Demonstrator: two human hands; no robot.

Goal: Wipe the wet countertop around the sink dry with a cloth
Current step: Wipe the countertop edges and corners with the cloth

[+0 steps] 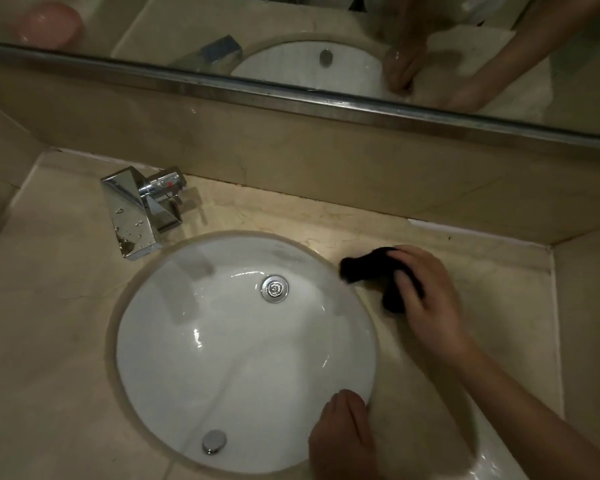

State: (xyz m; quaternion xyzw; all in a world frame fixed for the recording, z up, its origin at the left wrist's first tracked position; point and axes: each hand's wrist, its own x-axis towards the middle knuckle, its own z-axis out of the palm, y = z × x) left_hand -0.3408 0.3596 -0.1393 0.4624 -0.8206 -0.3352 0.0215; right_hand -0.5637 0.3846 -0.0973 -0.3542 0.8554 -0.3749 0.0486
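Pressing a black cloth (371, 271) onto the beige counter (465, 271) just right of the sink (194, 358), the right hand (426, 296) grips it with blurred fingers; the left hand (340, 434) rests open on the sink's near rim.

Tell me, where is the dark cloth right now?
In the head view the dark cloth lies on the countertop just right of the sink rim, under the right hand.

We see a black cloth (371, 273) against the beige, faintly veined marble countertop (59, 341). The sink (194, 368) is glossy white with a silver drain (274, 288), and the faucet (136, 211) is mirror-bright chrome. A pink object (47, 24) shows in the mirror (291, 36).
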